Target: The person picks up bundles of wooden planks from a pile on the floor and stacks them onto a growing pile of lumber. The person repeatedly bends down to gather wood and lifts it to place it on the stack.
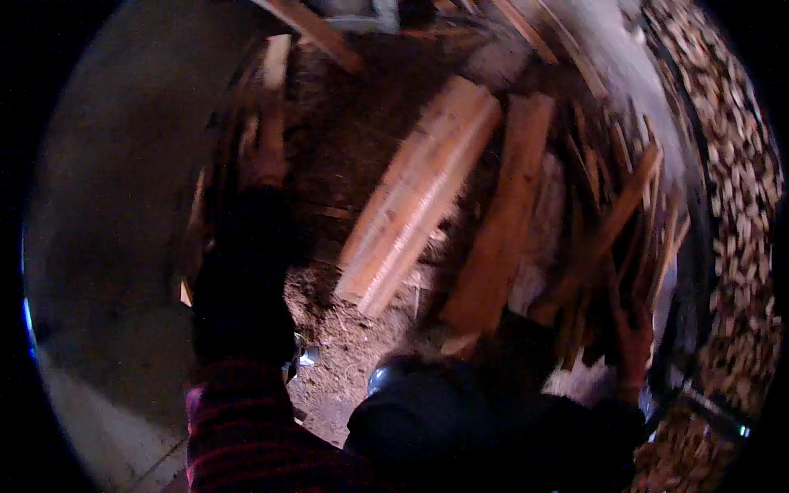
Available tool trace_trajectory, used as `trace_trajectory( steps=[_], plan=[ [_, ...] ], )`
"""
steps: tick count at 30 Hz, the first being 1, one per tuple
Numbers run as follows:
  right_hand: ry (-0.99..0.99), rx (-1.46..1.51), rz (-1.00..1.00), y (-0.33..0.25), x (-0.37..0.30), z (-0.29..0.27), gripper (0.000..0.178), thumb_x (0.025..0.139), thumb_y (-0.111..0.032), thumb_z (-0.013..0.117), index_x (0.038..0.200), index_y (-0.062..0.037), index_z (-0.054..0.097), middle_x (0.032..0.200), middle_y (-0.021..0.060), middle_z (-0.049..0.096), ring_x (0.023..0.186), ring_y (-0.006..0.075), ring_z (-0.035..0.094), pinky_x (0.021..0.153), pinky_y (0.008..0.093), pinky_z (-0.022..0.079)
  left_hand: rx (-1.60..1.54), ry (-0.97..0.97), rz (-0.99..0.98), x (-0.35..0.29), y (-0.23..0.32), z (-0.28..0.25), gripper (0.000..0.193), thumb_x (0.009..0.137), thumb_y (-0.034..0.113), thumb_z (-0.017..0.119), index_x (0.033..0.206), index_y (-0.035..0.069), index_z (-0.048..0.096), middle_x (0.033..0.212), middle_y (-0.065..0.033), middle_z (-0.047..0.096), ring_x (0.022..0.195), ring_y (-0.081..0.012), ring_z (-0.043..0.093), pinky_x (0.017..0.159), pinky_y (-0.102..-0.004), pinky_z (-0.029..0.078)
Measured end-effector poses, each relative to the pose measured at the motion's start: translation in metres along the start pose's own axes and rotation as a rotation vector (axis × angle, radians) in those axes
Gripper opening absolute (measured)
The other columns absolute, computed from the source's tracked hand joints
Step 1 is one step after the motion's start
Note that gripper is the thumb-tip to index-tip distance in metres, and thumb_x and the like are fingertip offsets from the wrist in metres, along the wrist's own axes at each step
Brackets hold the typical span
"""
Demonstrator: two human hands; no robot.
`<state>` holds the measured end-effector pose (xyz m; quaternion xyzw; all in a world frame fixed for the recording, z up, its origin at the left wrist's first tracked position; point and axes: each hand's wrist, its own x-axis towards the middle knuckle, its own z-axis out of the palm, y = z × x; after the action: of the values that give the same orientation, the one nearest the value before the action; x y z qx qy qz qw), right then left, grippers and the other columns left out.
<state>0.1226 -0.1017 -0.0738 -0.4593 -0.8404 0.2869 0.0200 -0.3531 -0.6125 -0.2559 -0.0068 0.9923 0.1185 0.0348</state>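
Note:
My left hand (268,160) reaches far forward at the left, blurred, at the end of a dark sleeve. It appears closed around a narrow strip of wood (277,64), whose pale end sticks out beyond it. At the right, my right hand (633,341) is beside a bunch of thin split sticks (657,238). Its fingers are smeared and dim, so their grip is unclear. A reddish-brown length of wood (612,226) slants just above this hand. Between my arms lie a thick split log piece (419,197) with a bright ridge and a darker board (505,222).
Bark crumbs and wood chips (333,353) cover the ground ahead of me. More slats (316,33) lie at the far side. Grey concrete floor (115,205) stretches along the left. A big stack of cut firewood (744,230) lines the right edge.

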Motion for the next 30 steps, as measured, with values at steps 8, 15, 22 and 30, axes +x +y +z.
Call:
trace_trajectory(
  steps=[8,15,22,30],
  plan=[
    [-0.003,0.178,0.004,0.0,0.002,-0.003,0.047,0.089,-0.03,0.07,0.125,-0.0019,0.063,0.125,0.014,0.063,0.11,0.0221,0.06,0.095,0.0322,0.046,-1.521,-0.537,-0.033,-0.134,0.066,0.012,0.026,0.092,0.015,0.059,0.115,0.005,0.066,0.105,-0.0055,0.066,0.099,-0.0205,0.06,0.091,-0.0366,0.05],
    [-0.11,0.231,0.218,-0.018,0.001,-0.019,0.056,0.091,-0.035,0.067,0.132,0.0009,0.057,0.132,0.0155,0.057,0.11,0.0243,0.058,0.093,0.0343,0.048,-1.509,-0.583,-0.187,-0.312,0.137,-0.053,0.048,0.08,0.017,0.073,0.121,-0.003,0.058,0.102,-0.0105,0.066,0.087,-0.0205,0.063,0.076,-0.0342,0.054],
    [-0.081,0.214,-0.031,0.056,0.026,-0.03,0.057,0.092,-0.032,0.064,0.136,0.0014,0.052,0.14,0.0169,0.052,0.123,0.0279,0.05,0.105,0.0382,0.04,-0.827,-0.697,0.037,-0.341,0.141,-0.044,0.082,0.073,0.03,0.084,0.139,-0.001,0.046,0.136,-0.0185,0.054,0.125,-0.0284,0.052,0.107,-0.0381,0.041],
    [-0.009,0.279,-0.021,0.056,0.017,-0.04,0.051,0.092,-0.029,0.064,0.131,0.0027,0.057,0.134,0.0161,0.056,0.12,0.0269,0.052,0.105,0.0352,0.039,0.087,0.085,-0.185,-0.147,0.071,-0.05,0.086,0.077,0.059,0.07,0.137,0.002,0.047,0.136,-0.022,0.053,0.127,-0.0357,0.05,0.103,-0.0437,0.044]
  ],
)
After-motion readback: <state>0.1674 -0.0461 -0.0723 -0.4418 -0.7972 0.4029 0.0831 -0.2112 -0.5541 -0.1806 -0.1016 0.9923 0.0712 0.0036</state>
